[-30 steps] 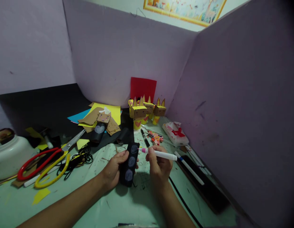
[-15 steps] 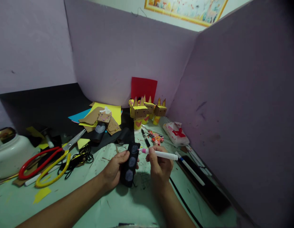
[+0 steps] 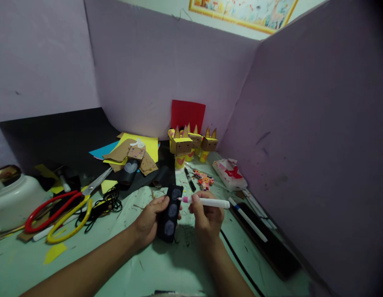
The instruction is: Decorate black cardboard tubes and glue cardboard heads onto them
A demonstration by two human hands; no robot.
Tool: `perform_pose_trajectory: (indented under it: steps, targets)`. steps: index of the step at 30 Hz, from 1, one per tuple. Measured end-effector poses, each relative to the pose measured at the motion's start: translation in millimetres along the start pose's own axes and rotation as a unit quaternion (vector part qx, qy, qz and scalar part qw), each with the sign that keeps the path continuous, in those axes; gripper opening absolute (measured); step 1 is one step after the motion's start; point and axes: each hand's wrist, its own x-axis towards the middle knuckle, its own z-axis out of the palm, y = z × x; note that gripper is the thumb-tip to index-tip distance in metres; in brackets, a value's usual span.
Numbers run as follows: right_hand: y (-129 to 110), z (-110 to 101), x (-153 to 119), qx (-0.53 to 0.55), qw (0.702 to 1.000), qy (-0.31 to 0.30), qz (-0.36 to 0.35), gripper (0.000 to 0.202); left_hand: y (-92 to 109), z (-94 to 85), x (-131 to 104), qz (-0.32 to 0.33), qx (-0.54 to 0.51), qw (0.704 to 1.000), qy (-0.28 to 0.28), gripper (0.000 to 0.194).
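My left hand (image 3: 151, 220) is closed round the left edge of a narrow black strip (image 3: 169, 212), thumb on its face and fingertips showing at its right side. Three pale round patches run down the strip. In my right hand (image 3: 208, 218) is a white marker pen (image 3: 210, 201) with a pink band, pinched between thumb and fingers. Its tip points left and meets, or nearly meets, the strip by the uppermost patch. Behind the hands lie a dark pen (image 3: 189, 179) and a colourful patterned piece (image 3: 203, 179).
Scissors (image 3: 86, 194) with red and yellow handles lie left, beside tangled black cord (image 3: 103, 206) and a white pot (image 3: 16, 202). Cardboard-headed figures (image 3: 182, 146) stand at the back. On the right are a tissue pack (image 3: 230, 175) and a dark tray (image 3: 278, 253) under a blue-banded marker (image 3: 248, 220).
The marker in my right hand has shifted slightly left and down, its tip now lower beside the top patch. My left hand and the black strip stay almost in place.
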Motion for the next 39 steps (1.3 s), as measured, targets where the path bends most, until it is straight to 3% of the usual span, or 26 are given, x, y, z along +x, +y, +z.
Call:
perform_pose_trajectory:
  steps: [3,10,20,24,39]
  targets:
    - [-1.2,0.1,-0.3,-0.004,1.000,-0.010,-0.004,0.018,0.7,1.3,-0.7,0.000,0.003,1.000,0.003,0.014]
    - [2.7,0.2,1.0,-0.018,0.999,0.030,-0.004,0.016,0.3,0.7,-0.5,-0.001,0.007,1.000,0.003,0.014]
    - [2.3,0.1,0.7,-0.016,1.000,0.010,-0.012,0.016,-0.3,-0.8,1.7,-0.001,0.005,1.000,0.003,0.014]
    - [-0.3,0.0,1.9,-0.016,0.999,0.036,-0.002,0.016,-0.5,-0.9,1.5,0.001,0.006,1.000,0.001,0.015]
    - [0.5,1.1,2.2,-0.030,0.998,0.042,0.019,0.020,-1.3,-1.7,1.7,0.001,0.000,1.000,-0.001,0.014]
